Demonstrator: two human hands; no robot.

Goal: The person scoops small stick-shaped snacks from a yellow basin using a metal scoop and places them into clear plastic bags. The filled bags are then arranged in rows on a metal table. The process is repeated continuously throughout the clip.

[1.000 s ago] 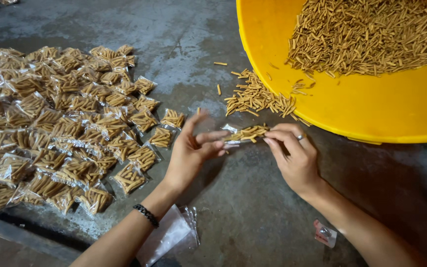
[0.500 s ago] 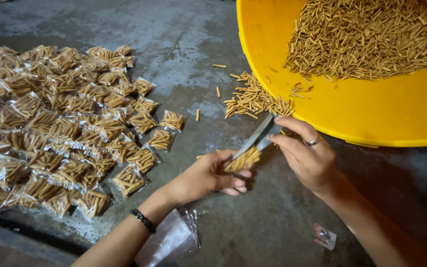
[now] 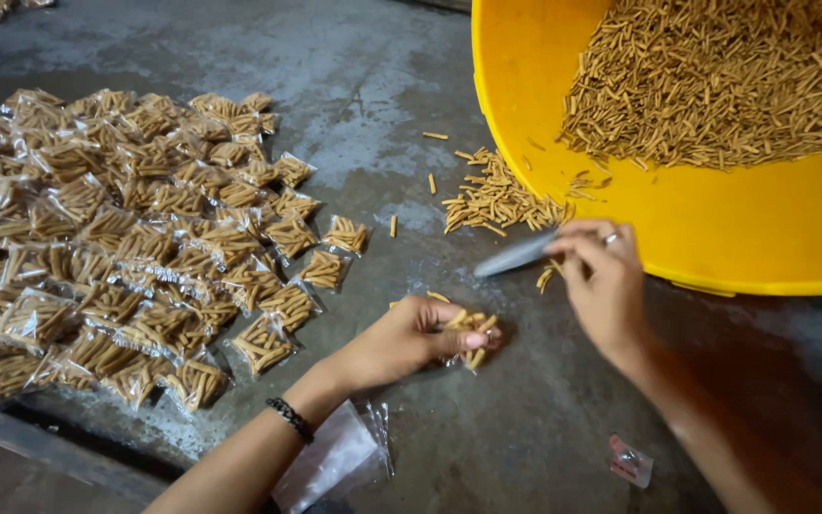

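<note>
The left hand (image 3: 411, 338) rests on the grey concrete floor (image 3: 354, 57), near the centre of the scene. Its fingers are curled down over a small clear packet of snack sticks (image 3: 468, 338); the packet is pressed against the floor, and only its right end and a few stick tips show past the fingertips. How full it is, or whether it is sealed, cannot be made out.

The right hand (image 3: 606, 281) sits farther right, just in front of the rim of the tilted yellow tub (image 3: 715, 228). Its fingers pinch one end of an empty clear bag (image 3: 518, 255), which juts out to the left and appears motion-blurred; its open end cannot be told. A ring shows on one finger. The right forearm is cut off at the lower right frame edge.

The tub holds a heap of loose snack sticks (image 3: 715, 86); its far and right portions run out of frame. A spilled cluster of sticks (image 3: 497, 195) lies on the floor at its lip.

At left, a spread of filled packets (image 3: 116, 247) covers the floor, cut off at the left edge. A stack of empty clear bags (image 3: 335, 457) lies under the left forearm, partly hidden by it. A small wrapper (image 3: 630, 460) lies near right; its contents are unclear.
</note>
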